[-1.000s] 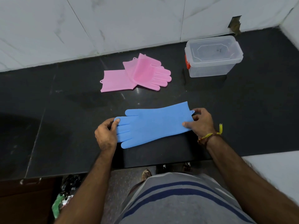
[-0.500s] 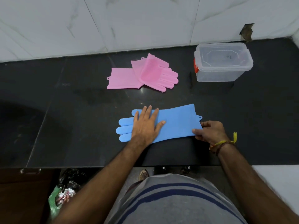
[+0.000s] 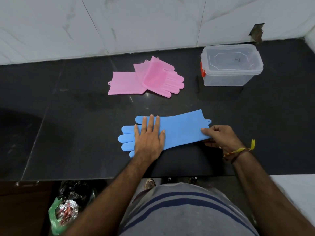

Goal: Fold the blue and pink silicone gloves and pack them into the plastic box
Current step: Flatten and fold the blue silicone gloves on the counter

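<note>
Silicone, smooth and matte: from the head camera I see the blue glove (image 3: 179, 132) lying flat on the glossy black stone worktop (image 3: 68, 133), fingers pointing left, cuff flaring to the right with a small hanging tab at its corner. My left hand (image 3: 149, 138) lies on its palm area, grip wide, fingers spread and pressing flat. My right hand (image 3: 219, 137) has its grip narrow on the cuff edge, thumb on top and the other fingers curled at the near edge; a yellow thread band circles that wrist.

Farther back, well apart from it, the pink gloves (image 3: 146, 79) lie overlapped, one folded across the other so that a patch of fine ribbed bristles shows on its palm. To the right stands the box (image 3: 231, 80), clear rectangular plastic with rounded corners, a clear lid on top and an orange-red clip on its left end. White marbled tiles rise behind the worktop.
</note>
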